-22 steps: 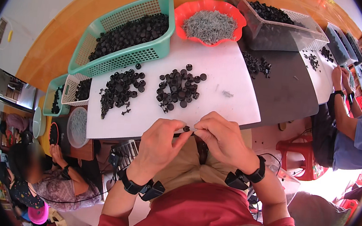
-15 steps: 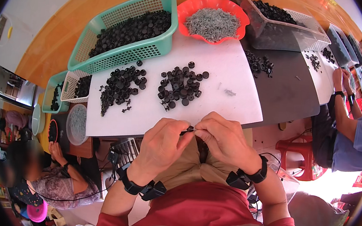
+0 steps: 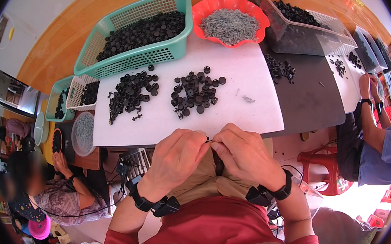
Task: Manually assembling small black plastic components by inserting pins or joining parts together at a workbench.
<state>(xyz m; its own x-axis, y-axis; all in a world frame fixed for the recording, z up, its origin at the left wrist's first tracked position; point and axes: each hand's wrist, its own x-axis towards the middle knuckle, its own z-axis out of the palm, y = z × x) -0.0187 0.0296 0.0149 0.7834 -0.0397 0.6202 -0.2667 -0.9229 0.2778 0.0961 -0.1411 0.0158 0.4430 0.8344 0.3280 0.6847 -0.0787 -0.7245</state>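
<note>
Just past the table's front edge, above my lap, both hands meet at their fingertips. My left hand [image 3: 175, 160] is closed in a pinch on a small black plastic part [image 3: 208, 140], mostly covered by the fingers. From the other side my right hand [image 3: 244, 155] pinches at the same spot; what its fingertips hold is too small to make out. On the white sheet [image 3: 243, 117] beyond lie two piles of small black plastic pieces, a left pile [image 3: 130, 92] and a right pile [image 3: 196, 94]. A few thin grey metal pins [image 3: 248, 99] lie to their right.
A green basket [image 3: 138, 53] of black pieces and a red scalloped bowl [image 3: 229, 41] of metal pins stand behind. A clear bin [image 3: 302, 43] is at back right. People work at left [image 3: 71, 194] and right [image 3: 373, 134]. A red stool [image 3: 321, 164] stands right.
My left fingers have curled in further around the black part, which shows less now. My right hand has barely shifted. The piles and containers look the same.
</note>
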